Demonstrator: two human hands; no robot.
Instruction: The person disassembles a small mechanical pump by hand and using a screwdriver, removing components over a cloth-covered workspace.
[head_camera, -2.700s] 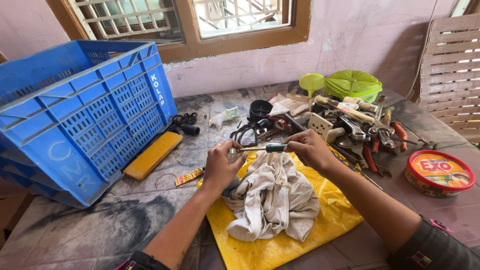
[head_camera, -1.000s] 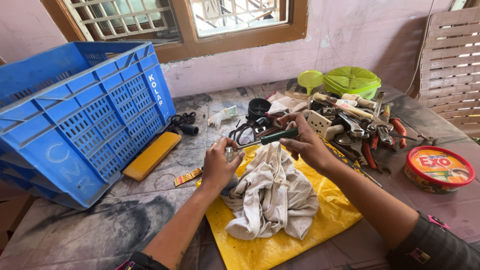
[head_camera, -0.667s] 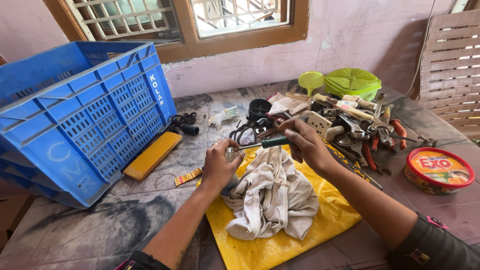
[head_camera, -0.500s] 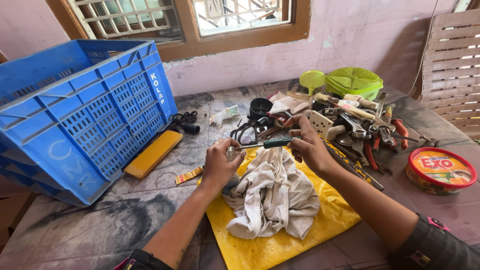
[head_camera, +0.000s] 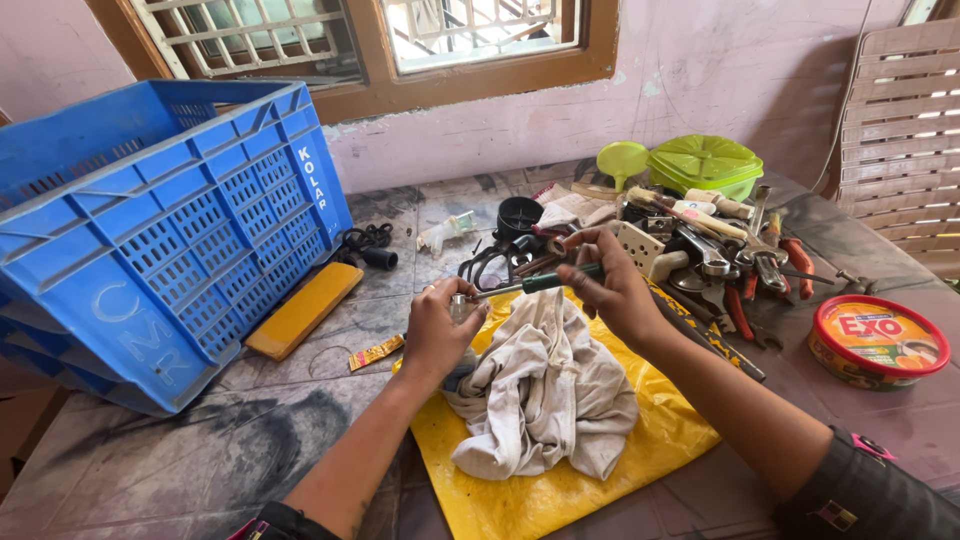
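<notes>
Since half a second ago the green-handled screwdriver (head_camera: 535, 284) has levelled out a little and both hands have drawn slightly closer together above the crumpled white rag (head_camera: 545, 392), which serves as the centre of this cluttered work table (head_camera: 180, 470). Far left of the rag, a big blue plastic crate (head_camera: 170, 230) stands tilted on the table, with a flat yellow block (head_camera: 305, 309) lying against its lower edge and a small snack wrapper (head_camera: 376, 352) between that block and the rag. Just at the rag's upper left corner, the left hand (head_camera: 440, 330) is curled, its fingertips pinching a small metal piece (head_camera: 460, 302) at the screwdriver's tip. The screwdriver spans the gap above the rag, its shaft running from that piece to the green handle. At the rag's upper right, the right hand (head_camera: 605, 285) is closed around the handle, fingers wrapped over it. A yellow plastic sheet (head_camera: 560, 490) lies under the rag. Beyond the rag, a heap of tools (head_camera: 720, 260), pliers with red grips among them, spreads to the right, with a green funnel (head_camera: 622, 160) and a green lidded container (head_camera: 705, 165) behind it. Far right of the rag sits a round red-rimmed tub (head_camera: 878, 340).
</notes>
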